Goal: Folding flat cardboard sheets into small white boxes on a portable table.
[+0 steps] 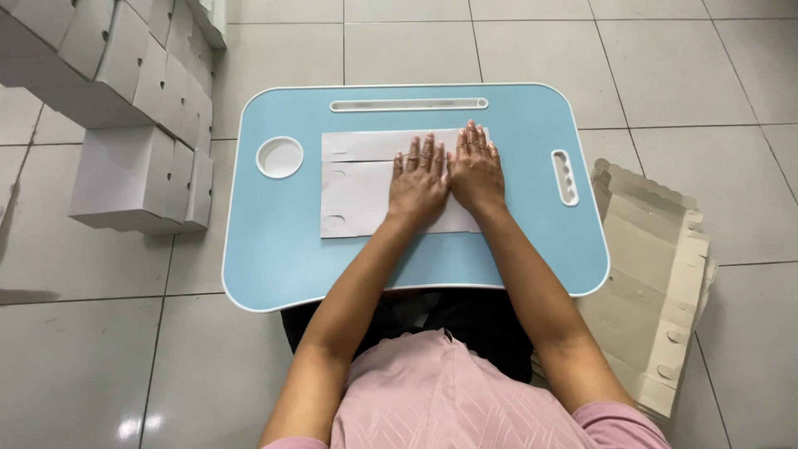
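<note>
A small blue lap surface (274,241) is seen from above, set over the lap of a seated person in a pink top. A flat white card blank (357,195) is laid on the middle of the surface, with cut tabs along its left edge.

Both hands are pressed flat on the right part of the blank, palms down, fingers straight and pointed to the far side. The left hand (418,179) and the right hand (475,170) are placed side by side, with the thumbs touching or nearly so. Nothing is gripped: each grip is open and flattened, with the fingers only slightly spread. Both forearms are stretched forward from the near edge and angled inward, so that the wrists are brought close together over the blank.

A round white cup recess (279,157) is sunk in the surface just left of the blank. A long white slot (407,105) is set along the far edge, and a short slot (565,177) at the right.

Folded white boxes (133,166) are stacked on the tiled floor at the left. A pile of flat blanks (657,274) is laid on the floor at the right.
</note>
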